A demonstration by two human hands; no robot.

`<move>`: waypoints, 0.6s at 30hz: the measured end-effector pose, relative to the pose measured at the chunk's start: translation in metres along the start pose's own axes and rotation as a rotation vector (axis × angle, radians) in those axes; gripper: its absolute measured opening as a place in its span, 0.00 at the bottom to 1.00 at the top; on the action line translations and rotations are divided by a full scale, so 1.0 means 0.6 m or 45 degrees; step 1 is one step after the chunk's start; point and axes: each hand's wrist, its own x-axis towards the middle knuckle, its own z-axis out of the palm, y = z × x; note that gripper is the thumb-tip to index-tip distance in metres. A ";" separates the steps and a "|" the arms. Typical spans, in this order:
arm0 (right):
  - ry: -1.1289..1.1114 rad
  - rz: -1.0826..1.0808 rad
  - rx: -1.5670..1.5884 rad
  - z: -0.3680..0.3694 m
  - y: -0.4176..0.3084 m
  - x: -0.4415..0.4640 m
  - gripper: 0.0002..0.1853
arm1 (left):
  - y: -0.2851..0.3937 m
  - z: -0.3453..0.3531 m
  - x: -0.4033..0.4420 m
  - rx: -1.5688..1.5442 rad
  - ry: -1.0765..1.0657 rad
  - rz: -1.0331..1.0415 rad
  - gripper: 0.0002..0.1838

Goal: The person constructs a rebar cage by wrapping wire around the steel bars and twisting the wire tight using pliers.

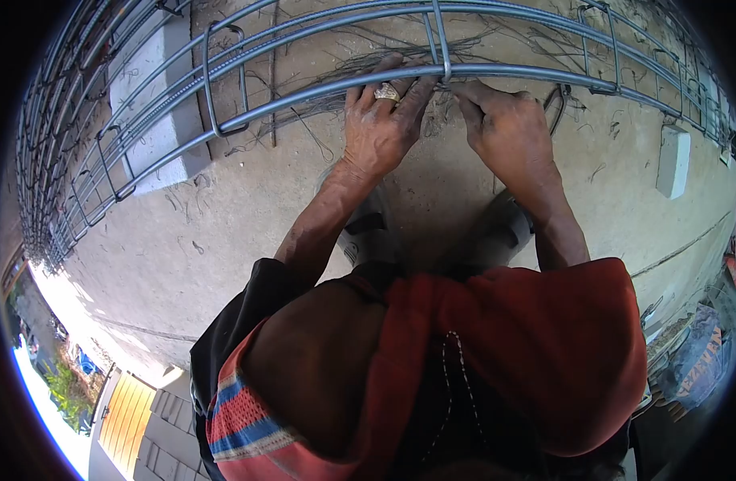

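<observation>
A long steel bar [328,86] of a rebar cage curves across the view above my feet. My left hand [381,128], with a ring on one finger, is closed over this bar. Its fingertips reach toward a stirrup [440,36] that meets the bar. On the other side of that joint, my right hand [512,132] is pinched closed, apparently on a thin tie wire; the fingers largely hide it. Loose tie wires [320,107] lie in a tangle on the concrete floor beneath the cage.
White blocks [161,100] stand under the cage at left, and a smaller white block [673,162] is at right. More bars and stirrups [63,136] crowd the left edge. My shoes [372,228] are on the concrete floor [223,232]. A printed sack [697,353] lies lower right.
</observation>
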 end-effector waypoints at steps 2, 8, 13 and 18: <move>-0.029 0.031 -0.019 -0.001 -0.004 0.003 0.12 | -0.003 0.009 0.005 0.001 -0.003 -0.017 0.21; 0.098 0.050 0.214 0.007 0.011 -0.017 0.11 | 0.012 -0.020 -0.007 -0.143 0.035 -0.062 0.20; 0.060 0.020 0.169 -0.006 0.005 -0.015 0.11 | 0.055 0.001 -0.089 -1.161 0.064 -0.790 0.30; -0.028 -0.070 0.115 -0.021 0.015 -0.002 0.14 | 0.031 0.044 -0.022 -1.898 0.207 -0.898 0.41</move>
